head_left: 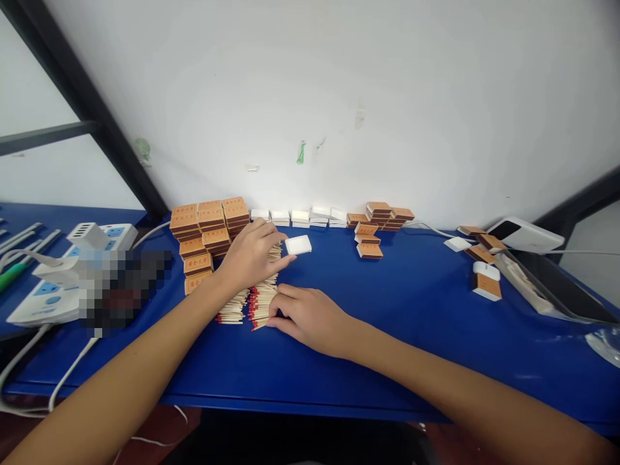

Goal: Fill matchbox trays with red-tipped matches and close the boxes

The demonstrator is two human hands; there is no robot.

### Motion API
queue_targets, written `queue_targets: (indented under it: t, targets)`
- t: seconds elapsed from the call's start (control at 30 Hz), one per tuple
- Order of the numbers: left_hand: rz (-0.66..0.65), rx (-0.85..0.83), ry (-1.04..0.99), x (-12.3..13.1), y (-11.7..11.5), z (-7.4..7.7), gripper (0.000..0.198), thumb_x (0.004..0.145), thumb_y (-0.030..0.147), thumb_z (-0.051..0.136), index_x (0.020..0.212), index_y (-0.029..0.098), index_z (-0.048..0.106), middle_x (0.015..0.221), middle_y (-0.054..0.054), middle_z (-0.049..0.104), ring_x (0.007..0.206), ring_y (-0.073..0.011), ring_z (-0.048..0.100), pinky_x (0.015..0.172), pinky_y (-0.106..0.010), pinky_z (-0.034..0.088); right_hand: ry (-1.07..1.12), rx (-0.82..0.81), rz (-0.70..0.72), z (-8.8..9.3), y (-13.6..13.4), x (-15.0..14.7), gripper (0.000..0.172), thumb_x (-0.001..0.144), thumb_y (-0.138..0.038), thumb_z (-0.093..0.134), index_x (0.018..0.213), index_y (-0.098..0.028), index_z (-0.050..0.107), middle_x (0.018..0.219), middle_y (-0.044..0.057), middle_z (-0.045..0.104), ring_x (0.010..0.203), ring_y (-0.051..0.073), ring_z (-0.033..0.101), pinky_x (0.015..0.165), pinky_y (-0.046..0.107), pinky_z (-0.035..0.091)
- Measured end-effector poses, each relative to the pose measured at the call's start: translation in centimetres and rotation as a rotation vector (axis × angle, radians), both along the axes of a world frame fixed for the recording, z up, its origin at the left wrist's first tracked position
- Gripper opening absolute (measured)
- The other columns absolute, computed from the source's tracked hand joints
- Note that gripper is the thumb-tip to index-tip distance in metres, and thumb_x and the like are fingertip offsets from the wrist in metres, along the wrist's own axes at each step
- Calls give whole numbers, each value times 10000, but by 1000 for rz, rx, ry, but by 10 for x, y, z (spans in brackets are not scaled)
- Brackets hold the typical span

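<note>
The left hand holds 1 white tray while the right hand touches red-tipped matches

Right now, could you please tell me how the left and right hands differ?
The left hand holds a white box; the right hand is at the matchsticks. Over the blue table, the left hand is farther back than the right hand. Both hands are bare.

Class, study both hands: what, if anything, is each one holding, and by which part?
The left hand holds a small white box by its left end. The right hand is at the matches; whether it grips any cannot be told.
</note>
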State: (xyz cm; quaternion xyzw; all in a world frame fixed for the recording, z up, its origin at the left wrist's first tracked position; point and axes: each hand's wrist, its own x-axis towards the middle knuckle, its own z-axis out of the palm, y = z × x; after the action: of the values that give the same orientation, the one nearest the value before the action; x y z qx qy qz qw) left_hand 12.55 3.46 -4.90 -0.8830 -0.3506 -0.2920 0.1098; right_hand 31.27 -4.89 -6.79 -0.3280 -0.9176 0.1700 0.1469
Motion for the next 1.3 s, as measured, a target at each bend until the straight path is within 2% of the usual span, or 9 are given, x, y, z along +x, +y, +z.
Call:
queue_targets:
  t: [0.23,0.53,0.67,0.87,1.07,1.3]
  targets:
    - [-21,-16,-2,0,1,-4,320,956,434,691,1078,141,722,945,-83,669,960,-257,579,893,-413,513,-83,-110,-13,8,1,14,126,1036,-300,611,1035,-187,665,1046,31,664,826,148,623,722,290,432]
    - [-26,-37,3,1,0,-5,321,969,456,660,1088,165,720,950,-85,667,958,-258,578,902,-414,506,-238,58,-28,5,-1,15,216,1077,-338,516,1004,-159,613,1024,60,646,776,171,628,647,308,424]
    - [-17,-41,13,1,-1,-4,334,970,455,659,1101,153,720,961,-92,672,966,-259,580,910,-418,506,-224,84,-101,2,7,33,132,1069,-259,531,1009,-167,604,1023,54,638,773,171,628,639,298,419]
    - [-7,-55,24,1,0,-5,345,966,455,671,1114,146,718,960,-89,674,970,-257,581,910,-413,505,-235,152,-213,5,32,68,159,1085,-274,485,1039,-162,587,1054,65,621,748,170,618,676,310,441]
    - [-25,-135,76,5,-3,-8,339,943,457,703,1080,148,727,937,-80,678,946,-254,576,885,-406,499,-246,89,-276,3,53,91,157,1081,-219,445,1015,-181,583,1037,64,623,727,161,609,640,297,406]
    - [-21,-144,96,6,-4,-8,318,951,448,692,1085,162,725,947,-87,679,953,-262,580,880,-413,499,-167,5,-267,8,56,99,153,1073,-253,455,1002,-207,582,1015,54,628,759,173,606,666,303,413]
